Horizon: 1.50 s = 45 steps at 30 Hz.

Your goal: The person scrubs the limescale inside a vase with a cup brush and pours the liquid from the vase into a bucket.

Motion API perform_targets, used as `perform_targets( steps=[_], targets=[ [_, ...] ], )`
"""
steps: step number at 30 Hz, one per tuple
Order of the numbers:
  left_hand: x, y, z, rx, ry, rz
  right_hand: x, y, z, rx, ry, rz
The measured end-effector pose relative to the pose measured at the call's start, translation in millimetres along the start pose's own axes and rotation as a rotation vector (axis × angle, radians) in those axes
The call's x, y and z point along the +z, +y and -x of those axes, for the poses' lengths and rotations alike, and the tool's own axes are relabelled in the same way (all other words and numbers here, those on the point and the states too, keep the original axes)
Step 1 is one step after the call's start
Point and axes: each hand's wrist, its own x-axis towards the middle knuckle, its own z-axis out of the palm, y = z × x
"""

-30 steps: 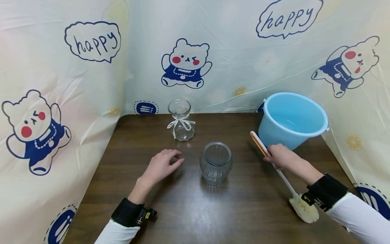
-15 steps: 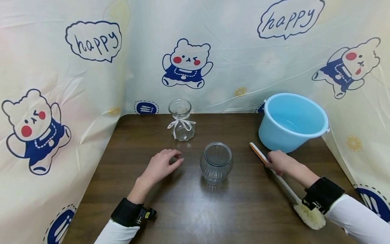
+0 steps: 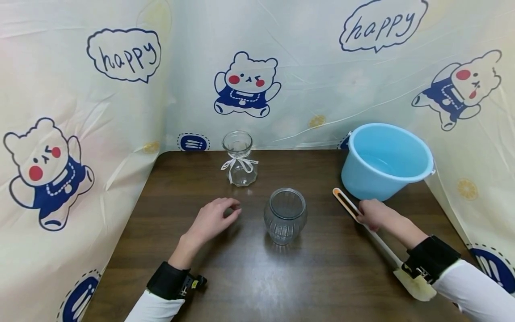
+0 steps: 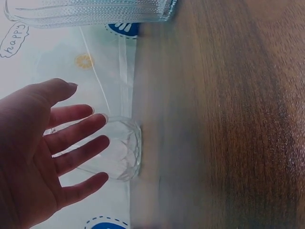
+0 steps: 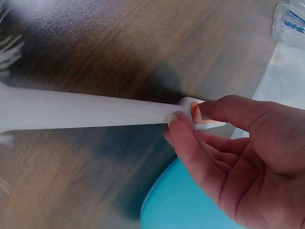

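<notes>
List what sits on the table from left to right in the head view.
Left hand → ribboned glass vase → ribbed glass jar → right hand pinching the brush handle → blue bucket.

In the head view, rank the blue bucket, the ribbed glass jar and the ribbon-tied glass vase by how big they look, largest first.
1. blue bucket, clearly the largest.
2. ribbed glass jar.
3. ribbon-tied glass vase, a little smaller than the jar; it stands farther from the camera, so the true order of these two is unsure.
</notes>
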Motion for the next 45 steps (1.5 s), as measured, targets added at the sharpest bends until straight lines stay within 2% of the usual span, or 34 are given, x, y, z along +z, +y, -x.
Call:
perform_targets(
  steps=[9,11,13,17,20,24,29,35,41,45],
  targets=[
    [1.4,-2.1,1.4,-0.013,-0.016,0.01,-1,0,3,-0.029,0.02,0.006],
    [1.5,-2.3,1.2,-0.015,-0.018,0.011,-1,0,4,-0.05,0.057,0.026],
    [1.5,-2.2,1.3,-0.013,-0.015,0.012,-1,-1,5,-0.093,0.128,0.06],
    [0.4,-1.4,0.5,-0.006,0.0,0.025,-2,-11,9,-0.22,0.365,0.081],
    [-0.7,-0.4,-1.4,-0.001,0.007,0.03,-5,-29,14,-0.285,0.509,0.015],
    [0.0,1.0,-2.9,0.009,0.008,0.023,-9,-59,24,-0.332,0.6,-0.094],
    [3.4,2.7,-1.3,0.012,0.009,0.029,-1,-89,33,-0.436,0.588,-0.203],
    [6.5,2.2,1.2,-0.002,0.006,0.025,22,-110,30,-0.558,0.53,-0.239],
    [6.7,3.4,0.8,-0.001,0.005,0.024,44,-124,21,-0.596,0.469,-0.37],
    [6.7,4.4,1.5,0.003,0.008,0.02,58,-129,11,-0.599,0.465,-0.453]
  ],
)
